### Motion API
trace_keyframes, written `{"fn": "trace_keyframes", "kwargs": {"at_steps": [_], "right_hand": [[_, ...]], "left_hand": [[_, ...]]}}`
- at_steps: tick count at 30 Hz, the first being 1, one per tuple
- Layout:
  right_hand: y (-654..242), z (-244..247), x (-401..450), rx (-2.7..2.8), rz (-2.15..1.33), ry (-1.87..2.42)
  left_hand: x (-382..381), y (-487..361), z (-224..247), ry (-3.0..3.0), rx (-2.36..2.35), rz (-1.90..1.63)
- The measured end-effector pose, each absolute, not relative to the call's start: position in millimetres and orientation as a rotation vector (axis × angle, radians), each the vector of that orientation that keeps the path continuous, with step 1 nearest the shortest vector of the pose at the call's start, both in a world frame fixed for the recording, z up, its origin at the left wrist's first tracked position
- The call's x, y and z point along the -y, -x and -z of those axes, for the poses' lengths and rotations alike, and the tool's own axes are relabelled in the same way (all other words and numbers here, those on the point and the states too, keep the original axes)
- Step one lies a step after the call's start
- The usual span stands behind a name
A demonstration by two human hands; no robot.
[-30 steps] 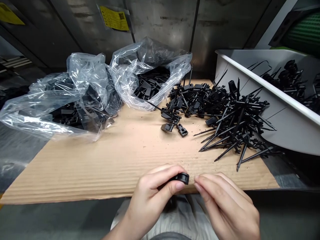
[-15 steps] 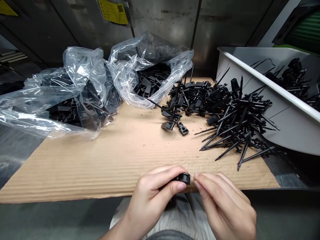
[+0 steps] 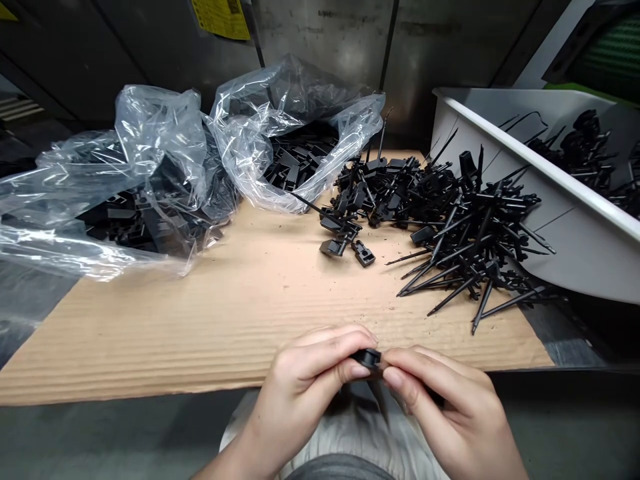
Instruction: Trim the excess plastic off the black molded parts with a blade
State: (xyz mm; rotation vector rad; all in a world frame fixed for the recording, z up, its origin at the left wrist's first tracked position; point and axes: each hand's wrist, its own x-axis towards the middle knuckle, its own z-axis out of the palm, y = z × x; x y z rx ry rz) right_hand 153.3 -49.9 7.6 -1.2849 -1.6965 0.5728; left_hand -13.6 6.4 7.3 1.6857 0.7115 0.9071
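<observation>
The left hand (image 3: 305,390) and right hand (image 3: 443,407) are together, pinching a small black plastic clip (image 3: 369,358) between them, just above the cardboard (image 3: 200,347). It looks light, stiff and slippery, best held by its edges.

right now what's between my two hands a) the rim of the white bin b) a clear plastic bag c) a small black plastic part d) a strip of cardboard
c, the small black plastic part is pinched between the left hand and the right hand, just off the front edge of the corrugated cardboard sheet.
</observation>
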Motion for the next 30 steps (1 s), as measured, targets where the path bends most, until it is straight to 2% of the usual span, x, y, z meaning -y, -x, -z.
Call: {"fn": "trace_keyframes", "kwargs": {"at_steps": [6, 10, 12, 17, 22, 26, 30], "right_hand": [[-153.8, -8.4, 49.3, 1.710, -0.484, 1.315], [-154.3, -8.1, 49.6, 1.719, -0.559, 1.302], [-155.6, -9.9, 48.6, 1.649, -0.750, 1.341], [-162.7, -20.3, 40.7, 1.303, -1.590, 1.319], [-166.2, -27.1, 38.5, 1.295, -1.942, 1.262], [-166.6, -22.5, 46.0, 1.299, -1.759, 1.294], [-163.6, -12.6, 56.3, 1.363, -1.115, 1.452]], "left_hand": [[-6.4, 14.0, -6.4, -1.713, -0.693, -0.909], [-7.3, 13.6, -6.1, -1.733, -0.689, -0.931], [-7.6, 13.8, -6.6, -1.731, -0.680, -0.932], [-7.6, 16.5, -8.6, -1.722, -0.663, -0.867], [-7.9, 16.7, -8.3, -1.730, -0.716, -0.922], [-6.5, 16.5, -7.1, -1.749, -0.787, -0.943], [-1.6, 15.5, -2.0, -1.770, -0.835, -1.029]]}}
